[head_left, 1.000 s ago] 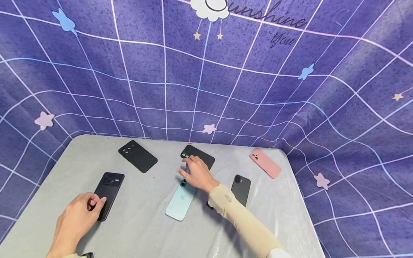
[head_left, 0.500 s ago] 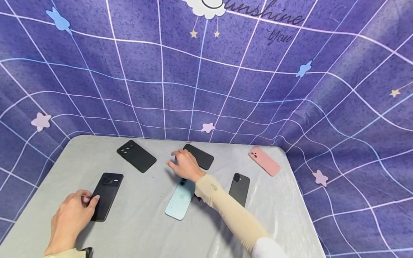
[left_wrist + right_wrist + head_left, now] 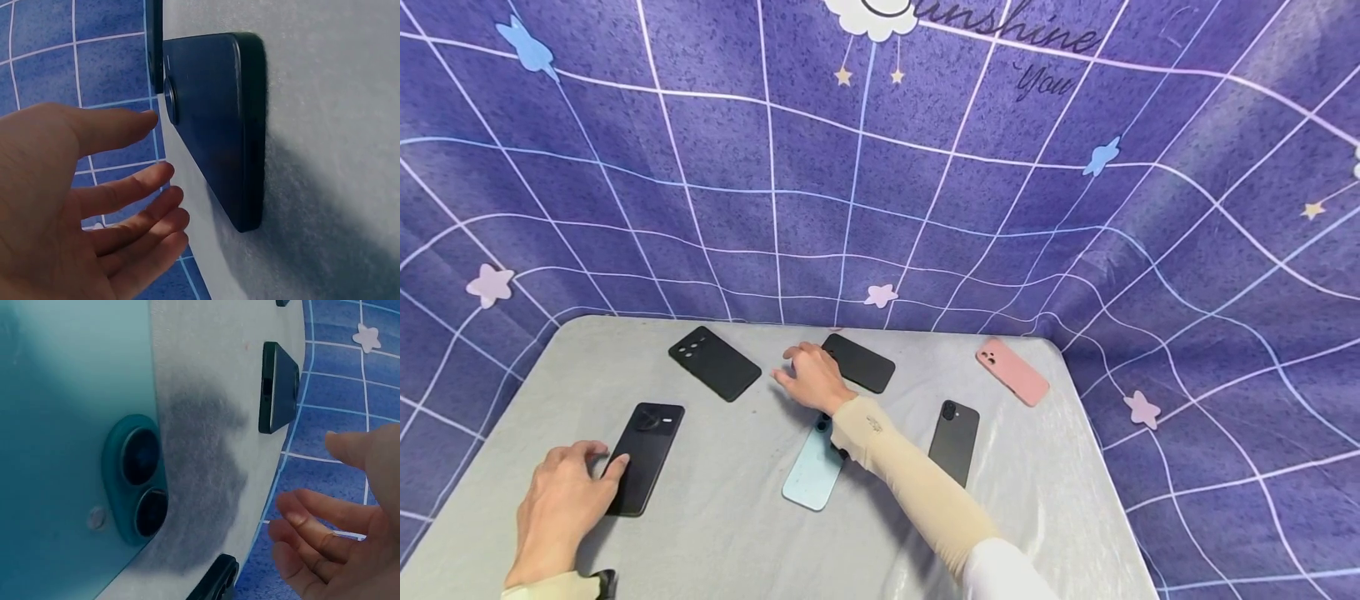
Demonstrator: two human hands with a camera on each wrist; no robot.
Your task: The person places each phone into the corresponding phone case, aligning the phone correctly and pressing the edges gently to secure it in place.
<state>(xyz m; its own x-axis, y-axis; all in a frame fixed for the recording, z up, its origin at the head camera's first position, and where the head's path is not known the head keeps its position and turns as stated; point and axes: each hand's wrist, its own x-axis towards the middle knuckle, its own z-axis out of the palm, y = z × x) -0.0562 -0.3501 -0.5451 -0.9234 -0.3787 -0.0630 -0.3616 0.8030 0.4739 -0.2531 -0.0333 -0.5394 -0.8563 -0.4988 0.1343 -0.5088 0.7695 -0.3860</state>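
My left hand (image 3: 567, 496) hovers by the lower left side of a black phone (image 3: 649, 450) lying on the table. In the left wrist view, its fingers (image 3: 134, 187) are loosely bent and a gap separates them from the phone. My right hand (image 3: 814, 377) is held over the table with fingers spread and holds nothing. Beneath its wrist lies a light blue phone (image 3: 812, 471), its upper part hidden by the sleeve. One black phone case (image 3: 715, 364) is left of that hand; another black phone case (image 3: 863, 363) is just behind it, partly covered.
A dark grey phone (image 3: 955, 437) lies right of the right sleeve, which hides its lower end. At the back right is a pink phone case (image 3: 1012, 372). A grey cloth covers the table (image 3: 715, 542), and a purple grid-patterned curtain (image 3: 820, 225) stands behind it.
My right hand has moved left from over the middle black case toward the left black case. My left hand has drawn slightly back from the black phone, its fingers loosening.
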